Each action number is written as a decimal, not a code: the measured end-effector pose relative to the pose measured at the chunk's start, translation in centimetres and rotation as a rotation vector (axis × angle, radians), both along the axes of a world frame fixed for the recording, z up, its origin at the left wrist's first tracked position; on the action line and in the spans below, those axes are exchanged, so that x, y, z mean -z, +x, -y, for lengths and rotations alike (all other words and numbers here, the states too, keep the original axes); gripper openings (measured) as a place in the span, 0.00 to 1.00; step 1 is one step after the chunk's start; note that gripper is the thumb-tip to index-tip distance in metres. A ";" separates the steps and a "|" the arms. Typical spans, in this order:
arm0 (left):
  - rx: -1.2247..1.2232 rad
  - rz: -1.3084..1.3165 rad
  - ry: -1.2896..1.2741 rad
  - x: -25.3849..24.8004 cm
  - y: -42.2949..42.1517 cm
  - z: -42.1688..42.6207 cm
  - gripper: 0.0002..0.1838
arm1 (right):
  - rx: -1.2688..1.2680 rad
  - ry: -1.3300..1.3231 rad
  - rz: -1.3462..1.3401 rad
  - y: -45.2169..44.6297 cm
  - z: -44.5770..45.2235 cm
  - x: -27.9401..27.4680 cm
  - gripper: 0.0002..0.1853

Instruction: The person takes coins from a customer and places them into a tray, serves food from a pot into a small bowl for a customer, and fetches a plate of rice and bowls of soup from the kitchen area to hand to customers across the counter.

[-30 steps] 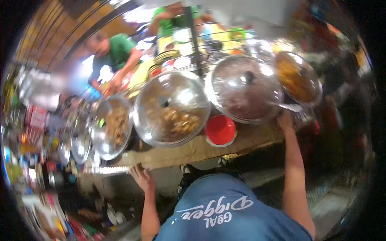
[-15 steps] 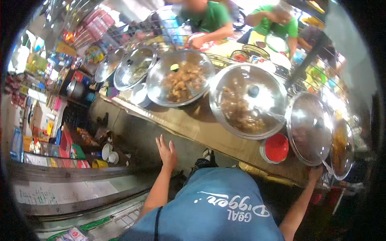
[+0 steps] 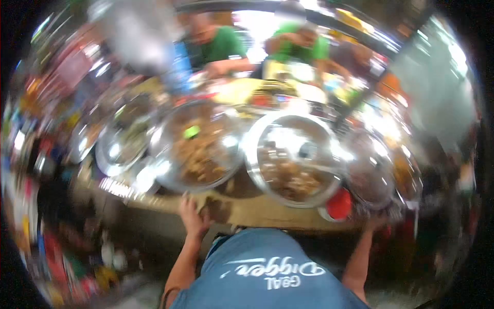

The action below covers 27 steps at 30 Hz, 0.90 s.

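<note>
My left hand [image 3: 193, 217] is at the counter's front edge, just below a bowl of brown stewed food [image 3: 198, 154] under a clear lid with a green knob [image 3: 191, 132]. Its fingers look stretched out and hold nothing I can see, though motion blurs them. My right hand [image 3: 375, 222] is at the counter edge under a lidded bowl [image 3: 369, 170]; blur and shadow hide its fingers. Between the hands stands another lidded bowl of brown food [image 3: 293, 177], with a round tub with a red top [image 3: 339, 205] beside it.
More covered bowls stand at the left [image 3: 126, 134] and far right [image 3: 407, 175] of the cardboard-topped counter [image 3: 257, 212]. Across it sit people in green shirts [image 3: 224, 44] at a table with plates. A dark slanted post [image 3: 378, 77] rises at the right.
The view has swung to the left and up and is blurred. My left hand has come from over the floor to the counter's edge. My right hand stays near the right-hand bowls.
</note>
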<state>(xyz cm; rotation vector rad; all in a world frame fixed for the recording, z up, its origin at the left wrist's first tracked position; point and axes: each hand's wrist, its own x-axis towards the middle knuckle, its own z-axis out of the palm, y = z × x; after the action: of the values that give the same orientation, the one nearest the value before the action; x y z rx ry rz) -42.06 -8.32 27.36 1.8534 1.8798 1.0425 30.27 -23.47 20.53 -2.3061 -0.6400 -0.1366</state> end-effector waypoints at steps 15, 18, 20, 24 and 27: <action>0.185 -0.402 0.153 3.5 -0.6 -0.8 0.32 | 0.338 -0.196 0.223 -4.0 -2.2 -1.8 0.33; 0.211 -0.405 0.126 3.2 -0.8 -0.9 0.32 | 0.290 -0.166 0.240 -3.1 -1.7 -1.5 0.32; 0.194 -0.378 0.107 4.1 -0.7 -0.8 0.30 | 0.355 -0.269 0.230 -2.4 -1.5 -0.4 0.31; 0.130 -0.398 0.151 2.4 0.3 -0.6 0.25 | 0.338 -0.380 0.118 -7.0 -3.9 -6.7 0.31; 0.178 -0.377 0.157 2.3 0.3 -0.4 0.20 | 0.381 -0.451 -0.015 -7.7 -4.7 -7.5 0.37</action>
<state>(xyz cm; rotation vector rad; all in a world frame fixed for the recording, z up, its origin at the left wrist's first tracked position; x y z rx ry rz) -41.81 -7.88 25.11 2.4000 1.8187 0.8477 22.60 -18.80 28.04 -2.8452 -0.2279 -0.1647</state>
